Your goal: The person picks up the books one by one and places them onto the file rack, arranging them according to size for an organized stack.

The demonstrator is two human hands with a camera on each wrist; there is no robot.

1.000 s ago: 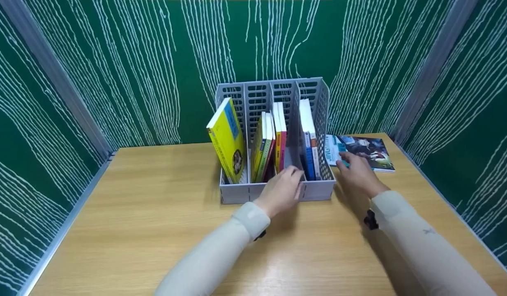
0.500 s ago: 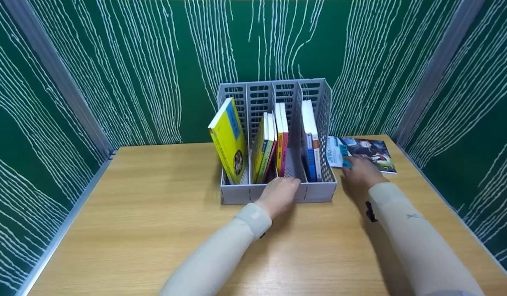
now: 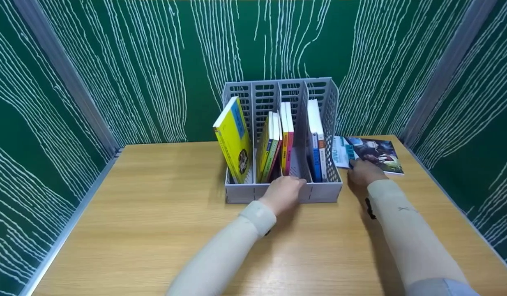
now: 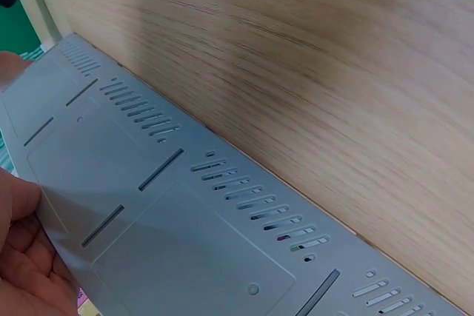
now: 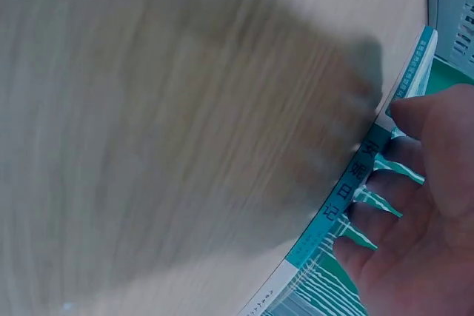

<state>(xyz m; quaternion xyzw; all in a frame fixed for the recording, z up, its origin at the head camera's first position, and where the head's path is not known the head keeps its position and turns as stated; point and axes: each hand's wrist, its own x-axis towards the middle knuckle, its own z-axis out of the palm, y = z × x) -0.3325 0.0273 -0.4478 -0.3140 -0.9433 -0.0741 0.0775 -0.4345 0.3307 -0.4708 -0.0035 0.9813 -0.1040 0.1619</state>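
In the head view a grey file rack (image 3: 319,192) with upright dividers stands on the table. My left hand (image 3: 283,192) grips its front rim near the middle; in the left wrist view the thumb (image 4: 18,196) lies at the rim, with other fingers curled behind. To the rack's right a book (image 3: 379,154) with a dark picture and a white and teal part lies flat. My right hand (image 3: 365,172) holds its near edge. The right wrist view shows the thumb (image 5: 409,114) at the teal spine (image 5: 346,192) and the curled fingertips along its upper edge.
Inside the rack stand a large yellow book (image 3: 236,144), several thin books (image 3: 270,148), two red and yellow books (image 3: 286,142) and a blue and white pair (image 3: 317,144). Green walls (image 3: 146,74) with white lines enclose the wooden table (image 3: 163,222).
My right hand has come down onto the near edge of the flat book, and its fingers have closed there. My left hand has settled on the rack's front rim. The view has shifted slightly.
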